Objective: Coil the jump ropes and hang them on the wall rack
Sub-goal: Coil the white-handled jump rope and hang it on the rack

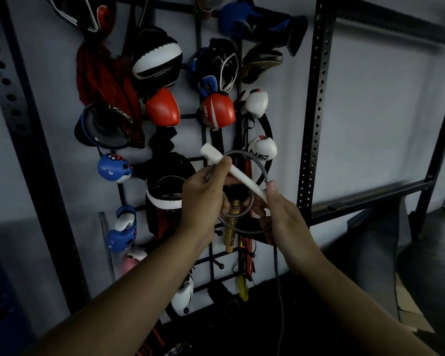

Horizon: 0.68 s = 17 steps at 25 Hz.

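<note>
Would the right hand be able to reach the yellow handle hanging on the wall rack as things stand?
Probably yes: the yellow handle hangs just behind both hands, nothing blocking it. But the right hand is pinching the grey rope, so it would need to let go first.

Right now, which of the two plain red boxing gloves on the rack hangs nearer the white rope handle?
The right red glove, marked with a white stripe, hangs nearer the white handle. The left red glove is unmarked.
</note>
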Available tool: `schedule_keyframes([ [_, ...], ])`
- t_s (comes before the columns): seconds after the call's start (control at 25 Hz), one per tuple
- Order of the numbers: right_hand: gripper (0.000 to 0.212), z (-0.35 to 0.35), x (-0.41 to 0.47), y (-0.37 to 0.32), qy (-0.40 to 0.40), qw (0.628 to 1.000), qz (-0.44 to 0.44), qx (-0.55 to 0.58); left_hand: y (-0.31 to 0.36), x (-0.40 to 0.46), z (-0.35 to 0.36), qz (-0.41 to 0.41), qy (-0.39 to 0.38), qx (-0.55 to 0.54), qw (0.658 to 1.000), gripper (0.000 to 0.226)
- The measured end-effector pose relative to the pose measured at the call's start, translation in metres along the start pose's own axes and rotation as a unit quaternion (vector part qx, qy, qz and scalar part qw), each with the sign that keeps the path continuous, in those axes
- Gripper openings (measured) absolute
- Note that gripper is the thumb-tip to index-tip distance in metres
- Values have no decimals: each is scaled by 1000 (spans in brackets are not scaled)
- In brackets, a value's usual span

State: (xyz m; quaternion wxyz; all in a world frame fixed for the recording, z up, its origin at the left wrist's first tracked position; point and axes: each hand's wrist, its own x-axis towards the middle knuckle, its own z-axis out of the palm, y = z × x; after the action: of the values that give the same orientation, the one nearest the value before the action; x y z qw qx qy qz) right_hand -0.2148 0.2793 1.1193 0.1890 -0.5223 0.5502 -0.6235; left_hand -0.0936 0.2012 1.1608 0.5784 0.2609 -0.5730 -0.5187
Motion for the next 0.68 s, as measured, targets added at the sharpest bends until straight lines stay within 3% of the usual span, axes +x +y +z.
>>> schedule_keyframes([
  [0.16, 57, -4, 7, 3, -38, 999, 11, -30, -4, 5, -10, -63, -52, -31, 996, 25],
  [0.32, 54, -16, 15, -1, -83, 992, -20, -95, 0, 24, -39, -148, -188, -86, 967, 21],
  [0.44, 49, -27, 23, -12, -137, 981, -1, -137, 22, 39, -59, -126, -269, 77, 952, 27],
  [0.56, 56, -31, 30, -20, -211, 961, -24, -174, 53, 50, -57, 24, -342, 327, 881, 49],
  [0.68, 53, -24, 31, -23, -242, 952, -58, -177, 59, 43, -31, 21, -444, 451, 774, 41],
])
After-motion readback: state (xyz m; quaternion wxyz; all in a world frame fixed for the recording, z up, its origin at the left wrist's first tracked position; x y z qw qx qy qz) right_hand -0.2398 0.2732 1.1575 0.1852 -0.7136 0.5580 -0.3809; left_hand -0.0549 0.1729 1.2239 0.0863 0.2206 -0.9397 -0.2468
